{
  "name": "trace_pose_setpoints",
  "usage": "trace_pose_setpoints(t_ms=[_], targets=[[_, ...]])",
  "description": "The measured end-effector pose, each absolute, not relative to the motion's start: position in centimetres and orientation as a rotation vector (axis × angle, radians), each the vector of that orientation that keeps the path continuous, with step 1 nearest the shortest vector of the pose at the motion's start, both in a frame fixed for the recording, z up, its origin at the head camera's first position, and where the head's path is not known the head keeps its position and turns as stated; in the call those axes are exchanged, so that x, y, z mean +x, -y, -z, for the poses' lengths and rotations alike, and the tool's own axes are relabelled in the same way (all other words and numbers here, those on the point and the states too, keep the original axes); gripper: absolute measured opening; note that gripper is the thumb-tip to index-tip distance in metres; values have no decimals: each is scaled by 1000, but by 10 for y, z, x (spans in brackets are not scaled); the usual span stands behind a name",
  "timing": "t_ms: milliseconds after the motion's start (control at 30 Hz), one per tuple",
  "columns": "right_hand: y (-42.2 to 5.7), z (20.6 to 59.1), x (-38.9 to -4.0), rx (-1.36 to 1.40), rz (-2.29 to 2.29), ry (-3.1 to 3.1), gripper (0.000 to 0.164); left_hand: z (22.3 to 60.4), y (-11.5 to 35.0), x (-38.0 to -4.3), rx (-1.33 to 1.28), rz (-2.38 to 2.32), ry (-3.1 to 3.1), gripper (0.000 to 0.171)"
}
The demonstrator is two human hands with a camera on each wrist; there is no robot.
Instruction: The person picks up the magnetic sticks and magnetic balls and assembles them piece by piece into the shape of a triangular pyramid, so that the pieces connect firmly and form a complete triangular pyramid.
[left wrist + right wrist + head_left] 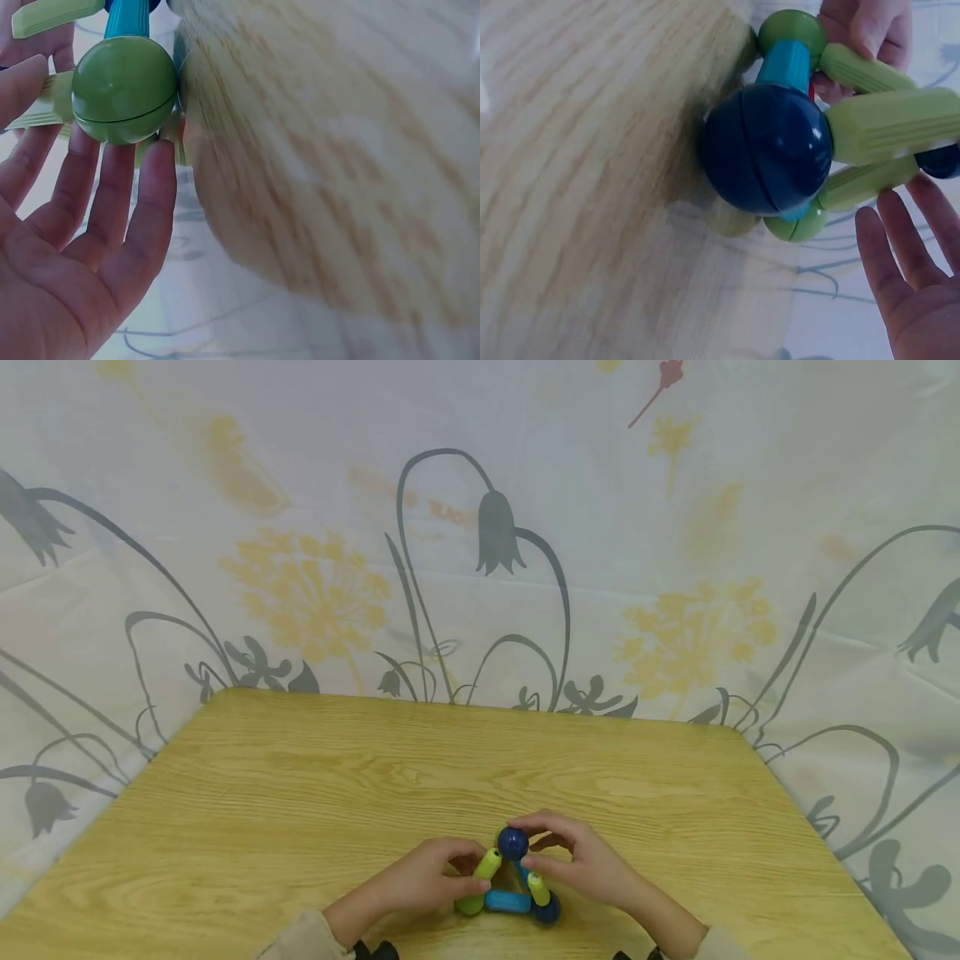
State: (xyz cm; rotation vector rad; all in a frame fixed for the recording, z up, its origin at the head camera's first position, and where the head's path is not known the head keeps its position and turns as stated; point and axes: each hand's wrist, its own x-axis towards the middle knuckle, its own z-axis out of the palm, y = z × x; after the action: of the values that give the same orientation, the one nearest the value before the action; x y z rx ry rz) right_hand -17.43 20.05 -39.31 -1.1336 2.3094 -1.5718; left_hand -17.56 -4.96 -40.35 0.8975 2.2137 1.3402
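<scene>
A magnetic ball-and-rod model stands on the table. Its base has blue rods (508, 902) joined to a green ball (470, 906) and a lower dark blue ball (766, 148); a second green ball (799, 225) shows in the right wrist view. Green rods (900, 126) rise from these balls. My left hand (427, 877) pinches the left green rod (489, 865) between thumb and fingers, other fingertips by the green ball. An upper dark blue ball (513, 843) is held by my right hand (588, 864) with curled fingers, near the upper rod ends. Whether it touches every rod is hidden.
The wood-grain table (360, 777) extends forward and to both sides of the model. Behind it hangs a pale curtain (337, 485) printed with grey and yellow flowers, which also drapes at the left and right.
</scene>
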Motion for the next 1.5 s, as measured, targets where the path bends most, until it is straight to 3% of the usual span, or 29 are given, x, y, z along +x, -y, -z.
trace_pose_setpoints(t_ms=[267,533,1100,1500], targets=[[-201,394,-171,-1110,1595,-2290,37,400,44,-176,930,-1338,-2227,20],[-215,398,-178,-1247,1494,-2175,65,400,43,-176,924,-1331,-2236,17],[-213,398,-181,-1152,1518,-2265,49,403,41,-177,900,-1322,-2222,24],[-208,404,-185,-1037,1500,-2392,51,405,40,-182,846,-1350,-2289,20]])
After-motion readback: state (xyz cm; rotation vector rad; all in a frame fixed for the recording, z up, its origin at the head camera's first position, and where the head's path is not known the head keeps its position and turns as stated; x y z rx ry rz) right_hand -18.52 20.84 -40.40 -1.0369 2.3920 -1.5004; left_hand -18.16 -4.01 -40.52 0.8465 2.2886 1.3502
